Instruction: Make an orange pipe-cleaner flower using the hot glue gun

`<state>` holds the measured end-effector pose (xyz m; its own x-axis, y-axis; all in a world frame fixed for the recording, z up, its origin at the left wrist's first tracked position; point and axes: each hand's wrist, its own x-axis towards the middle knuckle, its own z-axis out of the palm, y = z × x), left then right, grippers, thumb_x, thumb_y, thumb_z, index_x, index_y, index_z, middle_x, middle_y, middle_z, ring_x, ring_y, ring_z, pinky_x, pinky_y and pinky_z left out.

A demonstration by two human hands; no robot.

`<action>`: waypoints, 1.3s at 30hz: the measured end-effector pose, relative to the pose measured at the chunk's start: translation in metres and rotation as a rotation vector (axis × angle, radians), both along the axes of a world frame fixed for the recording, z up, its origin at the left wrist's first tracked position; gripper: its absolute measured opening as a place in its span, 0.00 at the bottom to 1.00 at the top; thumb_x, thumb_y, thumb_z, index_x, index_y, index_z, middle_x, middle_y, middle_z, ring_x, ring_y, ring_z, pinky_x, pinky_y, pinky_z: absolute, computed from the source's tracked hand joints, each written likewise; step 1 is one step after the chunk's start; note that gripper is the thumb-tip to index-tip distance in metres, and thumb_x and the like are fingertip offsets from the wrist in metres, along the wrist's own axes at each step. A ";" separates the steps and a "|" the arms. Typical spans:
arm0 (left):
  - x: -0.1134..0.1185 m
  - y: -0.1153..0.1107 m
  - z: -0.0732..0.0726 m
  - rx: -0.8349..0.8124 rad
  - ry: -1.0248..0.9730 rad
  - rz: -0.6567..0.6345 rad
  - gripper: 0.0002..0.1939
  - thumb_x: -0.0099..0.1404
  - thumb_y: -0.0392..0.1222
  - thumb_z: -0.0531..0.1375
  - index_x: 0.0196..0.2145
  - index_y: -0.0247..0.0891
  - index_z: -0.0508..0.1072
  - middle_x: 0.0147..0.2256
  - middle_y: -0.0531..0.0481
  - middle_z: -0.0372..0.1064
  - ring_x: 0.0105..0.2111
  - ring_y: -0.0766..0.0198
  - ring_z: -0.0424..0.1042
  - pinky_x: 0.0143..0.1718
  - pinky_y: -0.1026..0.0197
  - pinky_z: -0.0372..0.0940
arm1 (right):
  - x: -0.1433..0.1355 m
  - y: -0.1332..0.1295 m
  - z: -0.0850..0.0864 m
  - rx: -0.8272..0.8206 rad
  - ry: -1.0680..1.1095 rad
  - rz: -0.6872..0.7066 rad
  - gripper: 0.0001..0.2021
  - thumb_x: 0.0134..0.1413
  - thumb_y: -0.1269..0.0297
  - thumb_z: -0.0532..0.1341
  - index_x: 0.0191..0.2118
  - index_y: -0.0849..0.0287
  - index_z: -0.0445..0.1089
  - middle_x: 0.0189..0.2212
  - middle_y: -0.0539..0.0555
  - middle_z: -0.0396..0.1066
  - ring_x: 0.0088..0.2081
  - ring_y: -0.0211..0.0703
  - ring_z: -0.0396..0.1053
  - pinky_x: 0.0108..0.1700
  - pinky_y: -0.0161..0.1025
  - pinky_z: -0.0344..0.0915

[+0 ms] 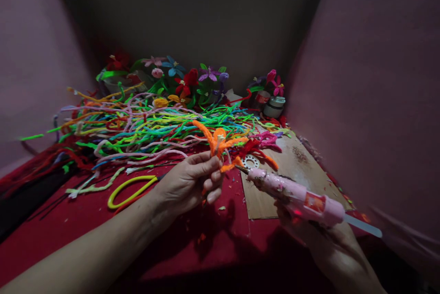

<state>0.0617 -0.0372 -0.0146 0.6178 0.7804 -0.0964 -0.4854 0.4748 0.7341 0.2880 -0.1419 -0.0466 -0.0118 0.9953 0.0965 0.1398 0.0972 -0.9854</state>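
Observation:
My left hand (199,175) pinches the base of an orange pipe-cleaner flower (220,140), whose fuzzy petals spread upward around a pale centre. One petal hangs low on the right side. My right hand (312,234) is wrapped round a pink hot glue gun (292,193) with a red light glowing and a clear glue stick (364,226) poking out of its back. The gun's dark nozzle points left, at or very near the low petal; whether they touch I cannot tell. The fingers on the grip are partly hidden in shadow.
A heap of colourful pipe cleaners (147,124) covers the table's back. Behind stand finished flowers (185,83) and a small jar (274,107). Yellow-handled scissors or pliers (132,191) lie left of my wrist. A stained board (299,166) and a white ring (250,161) lie right on the red cloth (220,243).

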 end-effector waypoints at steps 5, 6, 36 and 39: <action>0.000 0.002 -0.001 0.001 -0.009 -0.004 0.04 0.58 0.34 0.59 0.25 0.33 0.70 0.17 0.55 0.58 0.13 0.76 0.55 0.13 0.70 0.59 | 0.001 0.001 -0.001 0.008 0.005 0.006 0.26 0.52 0.64 0.58 0.59 0.52 0.57 0.56 0.57 0.61 0.55 0.57 0.60 0.53 0.49 0.62; 0.000 0.002 -0.002 0.000 -0.009 -0.005 0.04 0.58 0.34 0.59 0.26 0.33 0.70 0.17 0.55 0.58 0.13 0.76 0.55 0.13 0.70 0.59 | 0.001 0.001 0.000 0.015 0.004 0.013 0.26 0.52 0.64 0.58 0.59 0.52 0.57 0.56 0.57 0.61 0.56 0.57 0.59 0.54 0.50 0.61; 0.000 0.000 0.000 -0.029 0.005 0.016 0.04 0.56 0.33 0.61 0.26 0.32 0.69 0.17 0.55 0.58 0.14 0.75 0.57 0.12 0.70 0.59 | -0.002 -0.005 0.004 0.005 -0.088 0.012 0.22 0.55 0.63 0.56 0.56 0.51 0.61 0.57 0.54 0.59 0.56 0.55 0.59 0.54 0.48 0.61; 0.001 0.000 0.001 -0.033 0.000 0.028 0.05 0.55 0.33 0.62 0.24 0.33 0.69 0.17 0.55 0.59 0.13 0.75 0.56 0.12 0.70 0.59 | -0.001 -0.010 0.003 0.094 -0.139 -0.062 0.19 0.53 0.63 0.57 0.53 0.51 0.66 0.52 0.55 0.66 0.52 0.57 0.64 0.51 0.47 0.65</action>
